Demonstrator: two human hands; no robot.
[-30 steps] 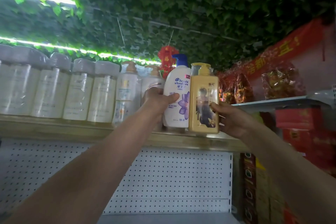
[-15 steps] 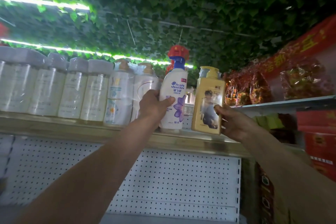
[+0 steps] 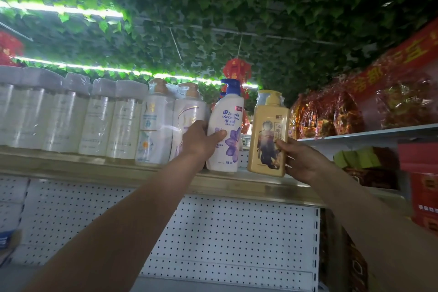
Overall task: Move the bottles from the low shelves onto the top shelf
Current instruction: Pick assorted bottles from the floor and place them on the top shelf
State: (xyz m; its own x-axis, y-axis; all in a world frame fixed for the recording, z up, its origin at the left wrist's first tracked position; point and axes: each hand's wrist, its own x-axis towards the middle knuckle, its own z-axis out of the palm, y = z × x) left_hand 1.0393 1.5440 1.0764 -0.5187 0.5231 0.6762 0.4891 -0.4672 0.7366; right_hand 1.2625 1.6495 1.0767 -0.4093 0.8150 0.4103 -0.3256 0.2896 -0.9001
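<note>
White bottle (image 3: 225,135) gripped left hand (image 3: 200,142), gold bottle (image 3: 267,135) right hand (image 3: 301,161)

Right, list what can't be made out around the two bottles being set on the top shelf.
Head view only:
- Left hand fingers: hidden behind the white blue-pump shampoo bottle; only the thumb shows.
- Square golden pump bottle: its lower right corner is covered by the right hand.
- Whether either base sits fully on the pale metal top shelf: the low camera angle and shelf lip hide it.
- Small label print: too small.
</note>
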